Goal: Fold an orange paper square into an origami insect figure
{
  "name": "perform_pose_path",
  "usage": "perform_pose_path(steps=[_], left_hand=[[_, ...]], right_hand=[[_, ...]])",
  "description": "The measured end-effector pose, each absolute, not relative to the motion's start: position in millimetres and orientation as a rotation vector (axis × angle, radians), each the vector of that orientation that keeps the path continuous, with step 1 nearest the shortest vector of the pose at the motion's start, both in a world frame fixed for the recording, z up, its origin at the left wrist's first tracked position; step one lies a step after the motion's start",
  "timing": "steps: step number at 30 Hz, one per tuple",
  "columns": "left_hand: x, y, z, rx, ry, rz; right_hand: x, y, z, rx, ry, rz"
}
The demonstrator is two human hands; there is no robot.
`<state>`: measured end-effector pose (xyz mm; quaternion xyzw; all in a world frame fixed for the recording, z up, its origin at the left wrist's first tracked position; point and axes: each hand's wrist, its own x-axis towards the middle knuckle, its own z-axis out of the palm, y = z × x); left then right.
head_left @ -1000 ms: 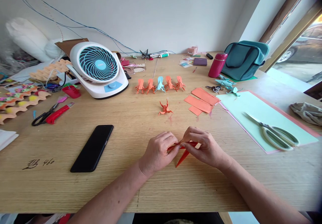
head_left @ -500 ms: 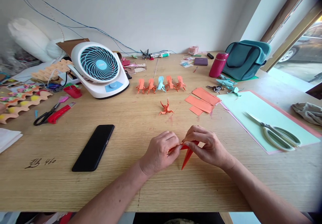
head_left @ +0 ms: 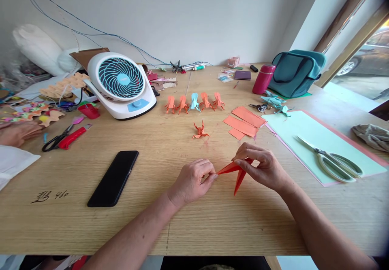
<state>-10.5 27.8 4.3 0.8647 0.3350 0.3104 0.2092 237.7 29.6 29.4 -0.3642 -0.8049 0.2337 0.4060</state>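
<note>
My left hand (head_left: 193, 181) pinches the left tip of a folded orange-red paper piece (head_left: 235, 173) just above the wooden table (head_left: 170, 225). My right hand (head_left: 263, 166) grips the same paper at its right end, fingers closed around it. Two pointed flaps of the paper show, one reaching left to my left fingertips and one slanting down toward the table. A finished orange paper figure (head_left: 199, 130) lies beyond my hands. Behind it stands a row of folded paper figures (head_left: 194, 101), orange with one light blue.
A black phone (head_left: 113, 177) lies left of my hands. Orange paper strips (head_left: 243, 122), a mint sheet (head_left: 316, 140) with large scissors (head_left: 332, 160), a fan (head_left: 121, 83), red-handled cutters (head_left: 65, 136), a magenta bottle (head_left: 263, 78) and a teal bag (head_left: 296, 71) surround. Another person's hand (head_left: 18, 132) rests far left.
My right hand has drawn the paper to the right and slightly up, stretching it away from my left hand. Another person's hand has come into view at the far left.
</note>
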Motion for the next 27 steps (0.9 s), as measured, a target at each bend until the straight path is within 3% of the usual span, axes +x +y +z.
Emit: perform_pose_path(steps=[16,27], left_hand=[[-4.7,20.9,4.6,2.335,0.923,0.874],[-2.9,28.4,3.7,1.685,1.048,1.001]], right_hand=[[224.8,24.5,25.0,-0.864,-2.154,0.629],[225.2,27.0,18.9,-1.072,-1.772,0.608]])
